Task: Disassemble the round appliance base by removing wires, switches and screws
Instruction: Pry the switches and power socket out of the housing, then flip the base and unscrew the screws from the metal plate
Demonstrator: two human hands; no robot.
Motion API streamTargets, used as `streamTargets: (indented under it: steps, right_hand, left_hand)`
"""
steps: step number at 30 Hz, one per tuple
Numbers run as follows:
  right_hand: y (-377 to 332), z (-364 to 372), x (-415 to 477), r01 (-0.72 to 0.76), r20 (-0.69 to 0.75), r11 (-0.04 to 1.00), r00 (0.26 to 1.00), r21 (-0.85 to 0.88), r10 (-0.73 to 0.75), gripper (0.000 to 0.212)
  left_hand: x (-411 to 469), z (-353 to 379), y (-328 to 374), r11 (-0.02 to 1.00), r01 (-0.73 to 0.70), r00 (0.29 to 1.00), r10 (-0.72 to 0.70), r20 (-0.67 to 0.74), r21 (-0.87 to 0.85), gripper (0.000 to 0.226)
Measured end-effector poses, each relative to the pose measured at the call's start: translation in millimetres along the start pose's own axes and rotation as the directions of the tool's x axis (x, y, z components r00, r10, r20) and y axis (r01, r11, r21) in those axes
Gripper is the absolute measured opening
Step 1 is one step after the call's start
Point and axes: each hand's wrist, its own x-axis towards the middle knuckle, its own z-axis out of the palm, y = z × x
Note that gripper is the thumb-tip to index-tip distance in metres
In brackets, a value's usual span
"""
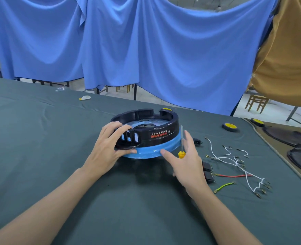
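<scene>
The round appliance base (156, 133) sits mid-table: a black plastic ring with red lettering on top of a blue-wrapped lower rim (155, 151). My left hand (110, 140) grips the ring's near-left edge, fingers curled over the slotted wall, thumb on the blue rim. My right hand (185, 160) holds a small screwdriver (181, 147) with a yellow handle, its shaft pointing up beside the base, and its thumb touches the blue rim. To the right lie loose white wires (234, 160), a red wire (232, 175), a green-yellow wire (224, 187) and black switches (208, 171).
A dark green cloth (57, 156) covers the table. Two yellow-topped black discs (229, 126) lie at the right, another (166, 109) behind the base. A small black part (197, 141) sits right of the base. Dark round plates (287, 137) rest at the far right. Blue curtains hang behind.
</scene>
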Motion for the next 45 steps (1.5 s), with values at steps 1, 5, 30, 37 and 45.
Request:
streamTargets:
  steps: [1, 5, 30, 37, 45]
  right_hand:
    - [-0.6, -1.8, 2.2, -0.006, 0.002, 1.000, 1.000, 0.026, 0.006, 0.082]
    - [-4.0, -11.6, 17.1, 0.029, 0.016, 0.995, 0.999, 0.096, -0.031, 0.071]
    - [-71.6, -45.3, 87.3, -0.020, -0.077, 0.990, 0.997, -0.139, 0.009, 0.024]
    - [-60.1, -38.1, 97.9, -0.005, -0.053, 0.941, 0.999, -0.337, -0.014, 0.019]
    - [-38.6, -24.2, 108.0, -0.124, -0.086, 0.924, 0.991, -0.362, 0.100, 0.013]
  left_hand:
    - [-0.4, -0.7, 1.3, 1.000, 0.015, 1.000, -0.015, -0.006, -0.014, 0.064]
    - [6.5, -5.0, 7.4, 0.993, 0.097, 0.995, -0.098, -0.002, -0.072, 0.065]
    - [76.5, -64.1, 8.1, 0.076, 0.674, 0.570, -0.685, 0.453, -0.735, 0.057]
    - [68.0, -51.5, -14.6, 0.019, 0.772, 0.467, -0.696, 0.546, -0.635, 0.059]
    - [59.7, -37.8, -26.4, 0.107, 0.870, 0.396, -0.732, 0.554, -0.481, 0.033]
